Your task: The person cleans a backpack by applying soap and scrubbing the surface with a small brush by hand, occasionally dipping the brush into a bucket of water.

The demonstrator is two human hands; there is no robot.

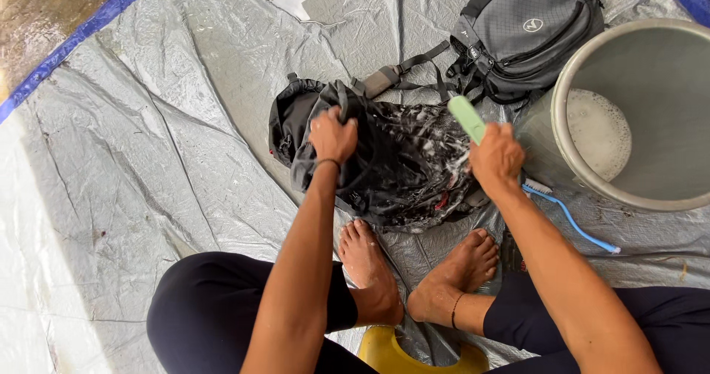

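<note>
Spread over the wet ground, a grey tarpaulin (pixel 185 122) with a blue edge carries everything. At its middle lies a black bag (pixel 399 167), soaked and streaked with white foam across its upper face, just in front of the person's 2 bare feet. The left hand (pixel 333 133) bunches the bag's left side, fingers clamped tight on the fabric. The right hand (pixel 497 156) sits at the bag's right edge, fingers closed around a pale green brush (pixel 466 117) that angles up over the lather. Judging by the suds, scrubbing is well under way on this face; the folded-under parts look untouched. Right of the bag lies a blue-handled toothbrush (pixel 573 222), beside a grey bucket (pixel 569 152) of soapy water. Behind the bag rests a dry-looking grey backpack (pixel 532 26).
</note>
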